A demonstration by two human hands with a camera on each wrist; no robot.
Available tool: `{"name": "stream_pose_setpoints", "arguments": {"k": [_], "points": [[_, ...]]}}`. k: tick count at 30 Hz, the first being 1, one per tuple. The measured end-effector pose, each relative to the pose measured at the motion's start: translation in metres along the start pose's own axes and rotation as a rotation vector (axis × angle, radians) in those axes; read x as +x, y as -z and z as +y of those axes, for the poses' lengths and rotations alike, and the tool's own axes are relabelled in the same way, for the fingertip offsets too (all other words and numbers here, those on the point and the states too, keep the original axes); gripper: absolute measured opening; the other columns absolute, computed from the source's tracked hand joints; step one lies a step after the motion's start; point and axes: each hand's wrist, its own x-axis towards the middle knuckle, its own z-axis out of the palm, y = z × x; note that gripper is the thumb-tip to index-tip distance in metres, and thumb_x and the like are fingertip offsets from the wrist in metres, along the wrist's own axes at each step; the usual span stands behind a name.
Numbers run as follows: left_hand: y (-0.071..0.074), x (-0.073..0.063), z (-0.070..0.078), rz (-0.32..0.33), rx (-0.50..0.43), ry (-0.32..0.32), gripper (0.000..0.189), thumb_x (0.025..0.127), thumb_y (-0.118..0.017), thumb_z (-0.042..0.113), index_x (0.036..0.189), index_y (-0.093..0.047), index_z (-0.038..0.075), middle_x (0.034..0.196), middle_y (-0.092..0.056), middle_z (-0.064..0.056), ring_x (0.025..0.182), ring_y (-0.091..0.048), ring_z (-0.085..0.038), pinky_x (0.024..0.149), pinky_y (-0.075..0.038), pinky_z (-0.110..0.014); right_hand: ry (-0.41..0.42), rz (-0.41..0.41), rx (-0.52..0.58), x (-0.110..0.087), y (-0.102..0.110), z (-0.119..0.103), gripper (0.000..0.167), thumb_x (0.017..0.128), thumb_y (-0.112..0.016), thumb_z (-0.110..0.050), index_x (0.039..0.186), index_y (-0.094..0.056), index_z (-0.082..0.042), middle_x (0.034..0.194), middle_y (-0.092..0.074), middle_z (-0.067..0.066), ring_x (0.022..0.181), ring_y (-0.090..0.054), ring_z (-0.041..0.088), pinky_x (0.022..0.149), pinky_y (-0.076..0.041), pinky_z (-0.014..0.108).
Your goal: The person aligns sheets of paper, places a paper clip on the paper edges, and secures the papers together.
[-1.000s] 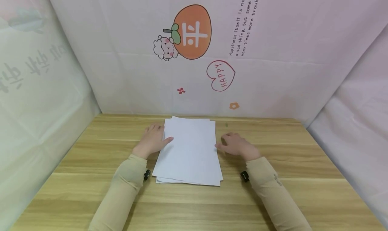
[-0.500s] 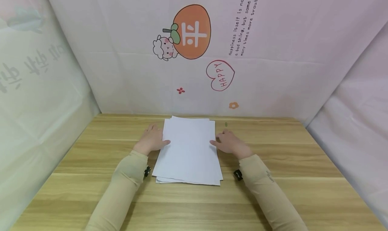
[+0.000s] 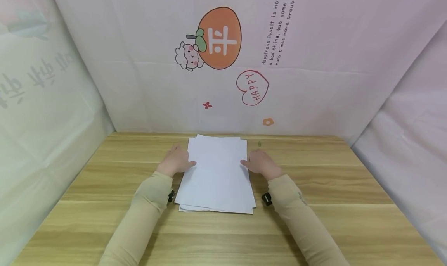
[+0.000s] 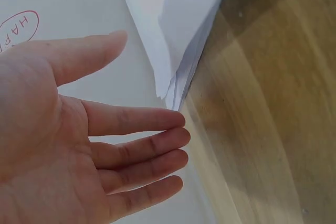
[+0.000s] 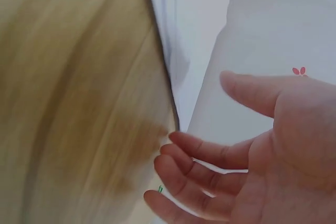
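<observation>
A loosely squared stack of white paper sheets (image 3: pixel 216 177) lies on the table, its corners uneven at the top and bottom. My left hand (image 3: pixel 177 160) is at the stack's left edge, with the thumb over the top sheet. In the left wrist view its fingers (image 4: pixel 136 119) are nearly straight, tips at the paper's edge (image 4: pixel 178 19). On the opposite side, my right hand (image 3: pixel 261 163) has its thumb over the right edge. The right wrist view shows gently bent fingers (image 5: pixel 205 148) beside the sheets (image 5: pixel 194 19), thumb apart from them. Neither hand pinches the paper.
A tiny green elongated object (image 3: pixel 259 144) lies on the wooden table (image 3: pixel 209 242) beyond my right hand. A white printed cloth (image 3: pixel 157 95) rises at the table's back edge, with more white cloth at both sides.
My right hand has moved left to the stack, and its thumb now overlaps the paper's right edge. The left hand has shifted only slightly. The sheets look unmoved.
</observation>
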Motion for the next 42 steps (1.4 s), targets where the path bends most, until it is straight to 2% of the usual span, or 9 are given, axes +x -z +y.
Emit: {"name": "stream_pose_setpoints", "arguments": {"k": [9,13,18,22,25,30,33,37,42], "points": [[-0.001,0.004,0.002,-0.019,-0.023,0.015,0.046,0.095,-0.053,0.038,0.103,-0.065,-0.006,0.123,-0.057,-0.028,0.124,-0.042,-0.047,0.104,-0.032,-0.058,-0.104,-0.071,-0.033,0.009,0.0,-0.003,0.055,0.098,-0.044,-0.041,0.052,-0.034,-0.013,0.056,-0.034,0.0,0.051,-0.031,0.013,0.059,-0.036,0.03],[-0.001,0.008,0.003,-0.015,-0.029,-0.01,0.041,0.095,-0.053,0.037,0.088,-0.065,-0.003,0.095,-0.064,-0.019,0.098,-0.056,-0.035,0.093,-0.042,-0.048,-0.095,-0.087,-0.019,0.012,0.0,-0.002,0.055,0.099,-0.042,-0.04,0.052,-0.033,-0.014,0.056,-0.033,0.0,0.05,-0.029,0.012,0.061,-0.036,0.03],[-0.002,0.013,0.005,-0.023,-0.057,-0.003,0.038,0.095,-0.054,0.035,0.084,-0.062,0.0,0.076,-0.058,-0.011,0.071,-0.052,-0.023,0.07,-0.043,-0.035,-0.094,-0.098,-0.005,0.013,0.002,-0.003,0.051,0.099,-0.042,-0.04,0.057,-0.036,-0.012,0.067,-0.044,0.005,0.061,-0.04,0.017,0.072,-0.041,0.034],[-0.002,0.015,0.007,-0.025,-0.086,0.025,0.04,0.096,-0.053,0.034,0.096,-0.064,-0.005,0.09,-0.064,-0.016,0.077,-0.055,-0.024,0.076,-0.047,-0.038,-0.118,-0.108,0.04,0.012,0.002,-0.005,0.045,0.098,-0.042,-0.04,0.072,-0.051,-0.005,0.095,-0.058,0.015,0.083,-0.052,0.024,0.082,-0.043,0.038],[-0.002,0.016,0.008,-0.02,-0.114,0.057,0.044,0.096,-0.052,0.034,0.105,-0.063,-0.008,0.102,-0.065,-0.02,0.087,-0.058,-0.028,0.088,-0.047,-0.043,-0.137,-0.113,0.075,0.012,0.003,-0.007,0.048,0.098,-0.042,-0.041,0.099,-0.061,0.003,0.117,-0.059,0.021,0.1,-0.056,0.028,0.092,-0.044,0.041],[-0.003,0.017,0.013,0.011,-0.152,0.123,0.048,0.095,-0.052,0.035,0.108,-0.062,-0.01,0.109,-0.063,-0.024,0.099,-0.058,-0.035,0.094,-0.044,-0.049,-0.158,-0.117,0.112,0.014,0.003,-0.008,0.059,0.098,-0.04,-0.041,0.129,-0.05,0.008,0.136,-0.05,0.024,0.119,-0.051,0.033,0.103,-0.039,0.045],[-0.005,0.018,0.014,0.032,-0.152,0.142,0.047,0.095,-0.052,0.035,0.106,-0.063,-0.01,0.11,-0.063,-0.026,0.102,-0.057,-0.039,0.092,-0.044,-0.05,-0.165,-0.115,0.133,0.017,0.002,-0.007,0.054,0.098,-0.04,-0.041,0.119,-0.056,0.007,0.121,-0.058,0.023,0.104,-0.057,0.03,0.093,-0.045,0.042],[-0.005,0.019,0.016,0.047,-0.151,0.155,0.046,0.095,-0.051,0.033,0.106,-0.064,-0.01,0.111,-0.063,-0.026,0.106,-0.056,-0.042,0.091,-0.045,-0.051,-0.172,-0.114,0.17,0.019,0.001,-0.005,0.044,0.098,-0.042,-0.04,0.071,-0.049,-0.007,0.067,-0.05,0.005,0.059,-0.047,0.016,0.062,-0.042,0.03],[-0.004,0.019,0.018,0.03,-0.196,0.206,0.046,0.095,-0.051,0.032,0.109,-0.062,-0.01,0.114,-0.061,-0.027,0.107,-0.053,-0.041,0.092,-0.043,-0.051,-0.191,-0.113,0.208,0.017,0.002,-0.006,0.042,0.097,-0.043,-0.041,0.066,-0.039,-0.013,0.064,-0.046,0.001,0.059,-0.049,0.016,0.055,-0.04,0.026]]}}
